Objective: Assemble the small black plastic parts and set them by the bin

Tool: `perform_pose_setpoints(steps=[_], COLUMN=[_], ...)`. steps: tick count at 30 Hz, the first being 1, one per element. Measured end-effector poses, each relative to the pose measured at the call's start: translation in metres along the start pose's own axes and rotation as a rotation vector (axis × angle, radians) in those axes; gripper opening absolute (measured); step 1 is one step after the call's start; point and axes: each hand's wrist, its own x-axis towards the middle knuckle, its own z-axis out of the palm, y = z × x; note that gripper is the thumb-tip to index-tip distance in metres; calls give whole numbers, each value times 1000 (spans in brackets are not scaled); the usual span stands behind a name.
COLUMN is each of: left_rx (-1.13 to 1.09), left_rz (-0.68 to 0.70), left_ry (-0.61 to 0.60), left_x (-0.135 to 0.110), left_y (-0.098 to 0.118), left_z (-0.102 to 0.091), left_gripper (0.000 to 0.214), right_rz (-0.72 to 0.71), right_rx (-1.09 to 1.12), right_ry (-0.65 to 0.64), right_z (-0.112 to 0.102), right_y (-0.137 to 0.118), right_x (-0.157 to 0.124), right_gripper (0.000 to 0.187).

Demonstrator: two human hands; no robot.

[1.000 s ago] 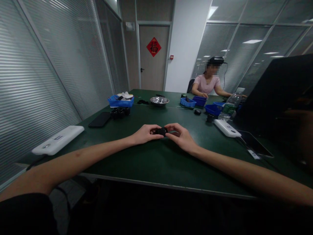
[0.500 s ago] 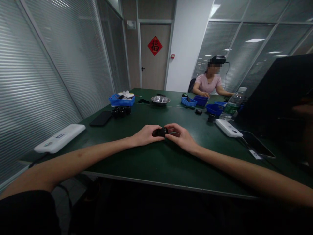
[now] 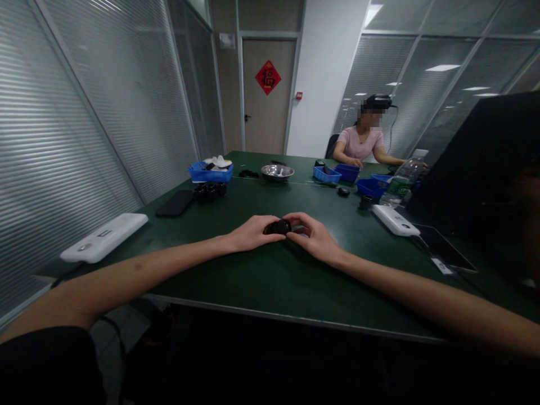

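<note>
Low over the green table, my left hand is closed around the left part of a small black rounded part, its kind unclear. My right hand curves around the right end of that same part, thumb and forefinger against it. Both forearms reach in from the sides, and the hands almost meet. Some of the part is covered by my fingers.
Left lie a white power bank, a black phone, black round parts and a blue basket. A steel bowl sits behind. Rightward are blue bins, a bottle and a seated person.
My hands and the black part stay almost in place. A little more of the part's right end shows between my fingers, and the view has shifted slightly.
</note>
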Motion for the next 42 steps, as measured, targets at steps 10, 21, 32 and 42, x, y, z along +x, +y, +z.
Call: perform_pose_setpoints(steps=[10, 21, 32, 42], left_rx=[22, 60, 49, 48], left_rz=[-18, -14, 4, -12], left_ry=[21, 56, 46, 31], left_x=[0, 0, 0, 0], left_y=[0, 2, 0, 1], left_z=[0, 1, 2, 1], left_gripper=[44, 40, 41, 45], right_rz=[40, 84, 9, -19], right_rx=[-61, -144, -106, -76], right_ry=[8, 50, 42, 14], right_z=[-1, 0, 0, 1], right_y=[0, 0, -3, -2], right_x=[1, 1, 0, -1], right_gripper=[32, 32, 38, 36])
